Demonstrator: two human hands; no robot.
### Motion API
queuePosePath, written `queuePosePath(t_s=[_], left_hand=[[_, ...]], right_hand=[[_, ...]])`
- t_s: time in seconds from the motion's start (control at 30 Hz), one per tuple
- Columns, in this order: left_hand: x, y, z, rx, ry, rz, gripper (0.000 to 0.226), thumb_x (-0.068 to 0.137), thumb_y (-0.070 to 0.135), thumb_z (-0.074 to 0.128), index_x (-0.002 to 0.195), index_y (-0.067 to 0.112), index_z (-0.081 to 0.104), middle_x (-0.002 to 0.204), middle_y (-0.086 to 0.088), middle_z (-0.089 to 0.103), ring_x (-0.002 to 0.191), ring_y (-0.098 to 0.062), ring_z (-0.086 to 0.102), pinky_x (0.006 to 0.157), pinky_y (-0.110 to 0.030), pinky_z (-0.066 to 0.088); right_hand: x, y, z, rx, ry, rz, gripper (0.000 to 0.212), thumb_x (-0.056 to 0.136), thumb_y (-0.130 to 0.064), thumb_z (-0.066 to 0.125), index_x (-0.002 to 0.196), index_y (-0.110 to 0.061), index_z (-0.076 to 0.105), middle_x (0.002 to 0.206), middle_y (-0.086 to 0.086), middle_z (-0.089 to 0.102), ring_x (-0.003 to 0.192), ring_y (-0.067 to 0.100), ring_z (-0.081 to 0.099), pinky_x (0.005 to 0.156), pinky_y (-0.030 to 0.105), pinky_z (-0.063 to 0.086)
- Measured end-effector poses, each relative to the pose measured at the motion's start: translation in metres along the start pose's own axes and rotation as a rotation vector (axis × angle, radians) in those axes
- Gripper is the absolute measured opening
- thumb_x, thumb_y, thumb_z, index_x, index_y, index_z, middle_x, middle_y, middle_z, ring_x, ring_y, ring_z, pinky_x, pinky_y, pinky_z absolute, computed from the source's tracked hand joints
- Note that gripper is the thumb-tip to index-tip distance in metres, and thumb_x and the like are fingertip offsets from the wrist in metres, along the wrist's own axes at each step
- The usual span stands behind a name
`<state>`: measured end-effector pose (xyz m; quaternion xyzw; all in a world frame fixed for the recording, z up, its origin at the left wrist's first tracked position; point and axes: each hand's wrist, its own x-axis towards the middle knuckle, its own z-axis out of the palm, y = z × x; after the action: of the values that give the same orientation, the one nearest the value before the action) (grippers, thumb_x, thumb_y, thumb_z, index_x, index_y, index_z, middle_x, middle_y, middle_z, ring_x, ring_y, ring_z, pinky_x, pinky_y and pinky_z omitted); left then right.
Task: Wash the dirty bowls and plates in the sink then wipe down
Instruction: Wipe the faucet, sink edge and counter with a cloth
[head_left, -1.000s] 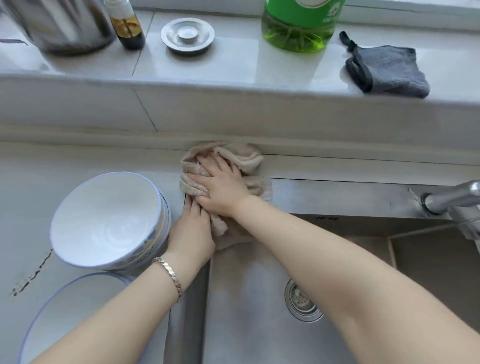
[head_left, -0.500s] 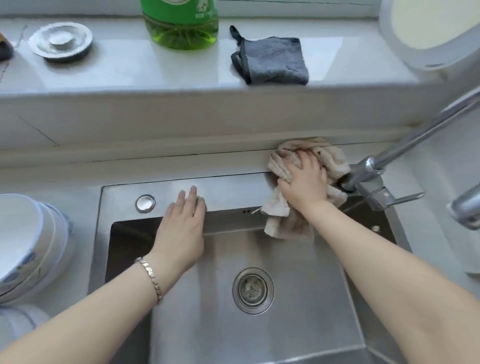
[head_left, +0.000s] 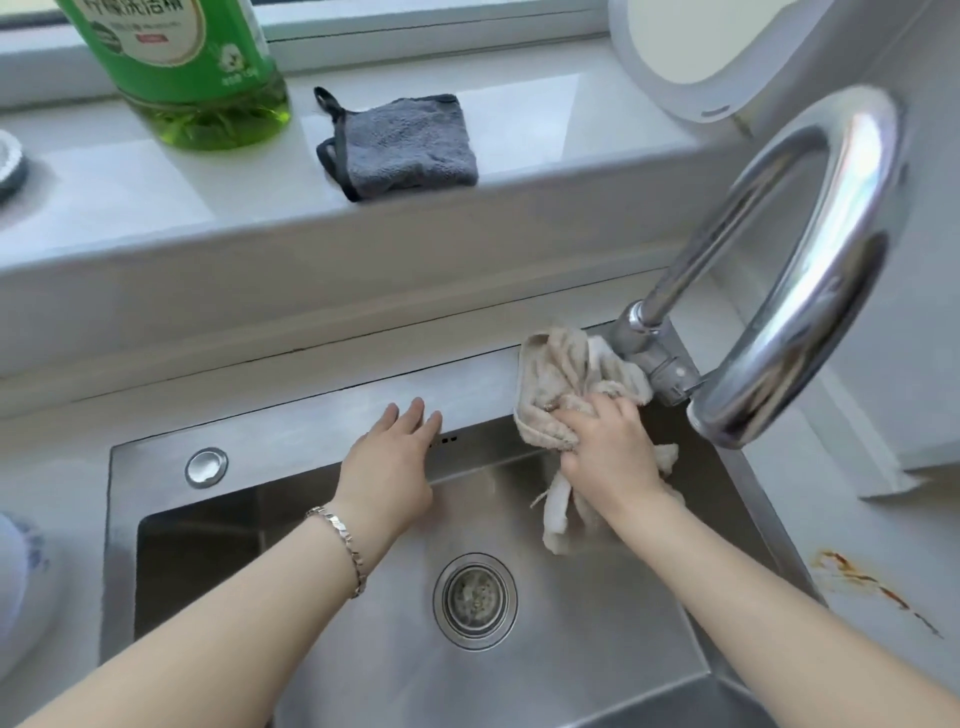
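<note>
Steel sink (head_left: 311, 415) rim bears the flat, straight-fingered left hand (head_left: 387, 462); right hand (head_left: 608, 452) grip clenches beige cloth (head_left: 556, 374), fingertips hidden.

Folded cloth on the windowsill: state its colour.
The folded cloth is grey with black trim and a black loop; the head view shows it.

Up on the window ledge (head_left: 545, 119) there's a big green bottle (head_left: 192, 78) with green liquid in the bottom. Just right of it is a folded grey cloth (head_left: 405, 143) with a black loop. A round white thing (head_left: 727, 57) sits in the top right corner. The curved chrome tap (head_left: 810, 260) is on the right, and there's a rusty orange stain (head_left: 867, 582) on the counter (head_left: 893, 675).
</note>
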<state>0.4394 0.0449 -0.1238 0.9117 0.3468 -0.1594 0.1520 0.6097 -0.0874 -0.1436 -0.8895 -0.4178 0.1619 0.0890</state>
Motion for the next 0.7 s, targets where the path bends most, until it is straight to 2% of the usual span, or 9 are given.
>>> queuePosePath(t_s=[0.1, 0.17, 0.23, 0.3, 0.33, 0.4, 0.5, 0.6, 0.7], left_hand=[[-0.001, 0.0, 0.002, -0.003, -0.011, 0.007, 0.067, 0.084, 0.006, 0.043, 0.145, 0.021, 0.019, 0.155, 0.003, 0.013, 0.143, -0.024, 0.012, 0.102, -0.032, 0.036], [-0.001, 0.0, 0.004, -0.004, -0.012, 0.007, 0.069, 0.085, 0.008, 0.044, 0.147, 0.021, 0.016, 0.156, 0.002, 0.01, 0.144, -0.024, 0.009, 0.107, -0.035, 0.033], [-0.001, 0.0, 0.006, -0.019, -0.021, 0.005, 0.071, 0.085, 0.009, 0.044, 0.148, 0.021, 0.014, 0.157, 0.003, 0.007, 0.145, -0.024, 0.006, 0.111, -0.037, 0.03], [-0.001, -0.001, 0.008, -0.034, -0.028, -0.002, 0.072, 0.085, 0.009, 0.045, 0.148, 0.021, 0.013, 0.157, 0.003, 0.006, 0.145, -0.024, 0.004, 0.112, -0.037, 0.028], [-0.001, -0.001, 0.009, -0.037, -0.028, -0.001, 0.073, 0.084, 0.008, 0.045, 0.148, 0.022, 0.013, 0.157, 0.003, 0.006, 0.145, -0.024, 0.004, 0.112, -0.037, 0.028], [-0.002, -0.003, 0.01, -0.021, -0.019, 0.007, 0.073, 0.084, 0.009, 0.045, 0.148, 0.022, 0.013, 0.157, 0.003, 0.007, 0.144, -0.023, 0.005, 0.111, -0.036, 0.029], [-0.003, -0.002, 0.011, -0.012, -0.009, -0.003, 0.068, 0.089, 0.013, 0.042, 0.149, 0.023, 0.011, 0.158, 0.004, 0.005, 0.145, -0.022, 0.004, 0.112, -0.036, 0.026], [-0.004, -0.002, 0.011, -0.01, 0.016, 0.001, 0.061, 0.096, 0.028, 0.04, 0.149, 0.023, 0.012, 0.158, 0.004, 0.006, 0.146, -0.021, 0.005, 0.112, -0.036, 0.024], [-0.007, -0.001, 0.014, 0.003, 0.024, -0.003, 0.063, 0.096, 0.042, 0.038, 0.15, 0.023, 0.012, 0.158, 0.003, 0.006, 0.146, -0.021, 0.004, 0.114, -0.035, 0.022]], right_hand=[[-0.032, 0.019, -0.008, 0.065, -0.027, 0.169, 0.021, 0.074, -0.013, 0.051, 0.086, -0.004, 0.066, 0.094, 0.02, 0.064, 0.094, 0.039, 0.057, 0.074, 0.035, 0.041], [-0.043, 0.022, -0.017, 0.064, 0.028, 0.144, 0.004, 0.071, -0.001, 0.06, 0.073, 0.002, 0.062, 0.084, 0.02, 0.061, 0.084, 0.041, 0.055, 0.066, 0.033, 0.035], [-0.048, 0.005, -0.032, 0.074, 0.228, 0.036, 0.008, 0.064, 0.003, 0.067, 0.071, 0.001, 0.063, 0.081, 0.017, 0.062, 0.081, 0.039, 0.056, 0.065, 0.034, 0.04], [-0.037, -0.025, -0.045, 0.033, 0.419, -0.09, 0.018, 0.066, -0.003, 0.069, 0.083, -0.005, 0.068, 0.096, 0.017, 0.064, 0.095, 0.041, 0.055, 0.078, 0.045, 0.049], [-0.023, -0.038, -0.048, -0.012, 0.392, -0.121, 0.025, 0.071, -0.011, 0.067, 0.097, -0.009, 0.068, 0.113, 0.017, 0.06, 0.111, 0.04, 0.049, 0.091, 0.049, 0.044], [0.014, -0.055, -0.041, -0.063, 0.151, -0.126, 0.044, 0.083, -0.026, 0.057, 0.125, -0.015, 0.055, 0.143, 0.013, 0.035, 0.136, 0.034, 0.022, 0.11, 0.048, 0.024], [0.048, -0.056, -0.016, -0.19, -0.074, -0.118, 0.058, 0.087, -0.037, 0.049, 0.141, -0.023, 0.034, 0.154, 0.008, 0.011, 0.142, 0.032, -0.004, 0.114, 0.049, 0.006], [0.03, -0.038, -0.003, -0.194, 0.015, -0.113, 0.052, 0.083, -0.027, 0.057, 0.133, -0.021, 0.046, 0.15, 0.01, 0.02, 0.139, 0.035, 0.01, 0.112, 0.048, 0.018], [-0.01, 0.0, 0.005, -0.025, 0.02, -0.031, 0.045, 0.075, -0.011, 0.058, 0.119, -0.016, 0.06, 0.139, 0.01, 0.04, 0.128, 0.039, 0.029, 0.108, 0.047, 0.027]])
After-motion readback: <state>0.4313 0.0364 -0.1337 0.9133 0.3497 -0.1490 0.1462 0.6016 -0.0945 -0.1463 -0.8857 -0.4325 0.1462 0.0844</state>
